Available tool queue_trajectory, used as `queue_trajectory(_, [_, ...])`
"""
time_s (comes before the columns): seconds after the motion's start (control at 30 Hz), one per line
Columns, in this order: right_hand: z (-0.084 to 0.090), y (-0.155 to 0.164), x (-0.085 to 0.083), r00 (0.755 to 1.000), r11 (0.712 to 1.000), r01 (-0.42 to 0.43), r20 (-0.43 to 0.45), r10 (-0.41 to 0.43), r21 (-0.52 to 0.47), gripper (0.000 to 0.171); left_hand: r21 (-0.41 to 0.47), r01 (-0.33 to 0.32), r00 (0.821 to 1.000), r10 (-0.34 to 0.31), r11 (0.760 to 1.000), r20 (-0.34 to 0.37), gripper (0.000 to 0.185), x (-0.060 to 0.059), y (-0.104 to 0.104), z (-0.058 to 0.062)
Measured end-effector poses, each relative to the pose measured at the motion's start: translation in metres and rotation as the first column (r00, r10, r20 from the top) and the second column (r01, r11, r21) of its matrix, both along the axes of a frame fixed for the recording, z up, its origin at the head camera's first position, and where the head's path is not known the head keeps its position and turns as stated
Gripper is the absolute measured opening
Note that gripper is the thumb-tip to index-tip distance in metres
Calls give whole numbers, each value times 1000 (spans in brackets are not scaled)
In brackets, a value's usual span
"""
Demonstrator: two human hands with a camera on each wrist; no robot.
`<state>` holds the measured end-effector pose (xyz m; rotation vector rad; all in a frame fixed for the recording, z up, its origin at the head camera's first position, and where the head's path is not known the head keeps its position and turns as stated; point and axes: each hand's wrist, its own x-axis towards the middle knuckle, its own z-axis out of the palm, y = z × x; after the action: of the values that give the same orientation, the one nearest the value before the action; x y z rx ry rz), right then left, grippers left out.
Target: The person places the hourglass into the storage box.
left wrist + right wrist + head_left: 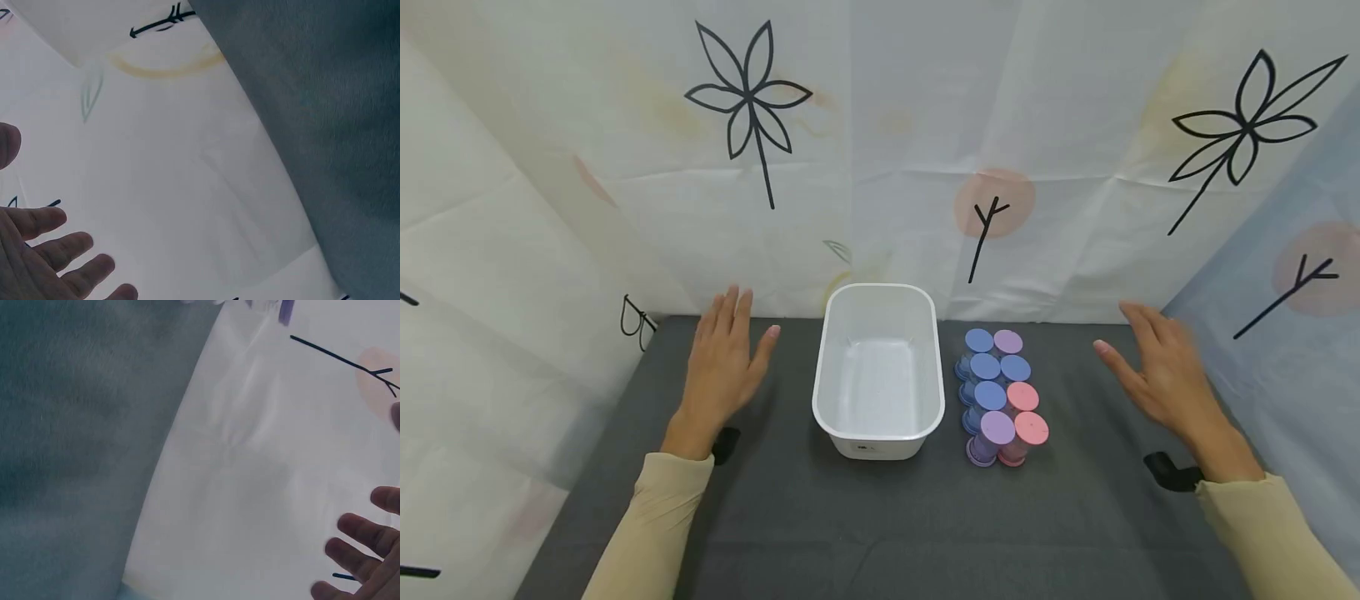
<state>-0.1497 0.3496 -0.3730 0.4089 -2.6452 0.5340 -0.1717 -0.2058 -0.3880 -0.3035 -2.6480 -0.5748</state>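
Observation:
A white rectangular plastic tub [878, 429] stands in the middle of the table, with nothing visible inside. Just right of it, several small clear containers with coloured lids stand in two columns; among them are a blue-lidded container [985, 367], a purple-lidded container [997, 427] and a pink-lidded container [1031, 429]. My left hand [718, 367] is held left of the tub, fingers straight and thumb apart, touching nothing. On the far right, my right hand [1165, 375] has its fingers extended, away from the containers and holding nothing.
Dark grey cloth covers the table [880, 533]. A white curtain [880, 167] printed with flowers and twigs hangs along the back edge and both sides. Each wrist wears a black strap device [1172, 472].

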Motion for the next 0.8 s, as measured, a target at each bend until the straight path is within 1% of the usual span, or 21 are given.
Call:
queue_trajectory(0.07, [1,-4,6,998,999,23,65,-20,-46,65,69,18,1000,-19,997,8,68,3,2,-3])
queue_trajectory(0.17, [1,-10,16,987,991,58,155,-38,-121,62,166,40,997,-49,985,51,69,8,4,-8])
queue_trajectory(0.27, [0,-16,25,982,982,69,187,-35,-177,58,254,63,988,-97,965,120,72,14,8,-12])
queue_trajectory(0.33, [-2,-19,30,980,976,70,196,-28,-208,55,308,87,977,-142,947,161,73,18,12,-15])
queue_trajectory(0.37, [-3,-20,33,980,973,71,197,-27,-220,53,338,99,970,-167,936,178,74,20,14,-17])
queue_trajectory(0.47, [-7,-24,40,982,964,57,191,-7,-258,46,430,141,950,-244,892,196,74,25,22,-23])
queue_trajectory(0.57, [-11,-29,45,981,957,45,192,12,-287,40,506,183,930,-316,843,189,74,30,33,-30])
queue_trajectory(0.67, [-14,-36,51,977,950,35,212,33,-309,35,557,219,910,-373,801,179,76,35,44,-34])
queue_trajectory(0.73, [-16,-40,53,973,949,33,228,41,-315,34,583,231,897,-402,779,182,81,39,50,-35])
queue_trajectory(0.8, [-18,-44,56,968,948,36,248,46,-317,34,600,240,886,-425,763,187,89,42,56,-36])
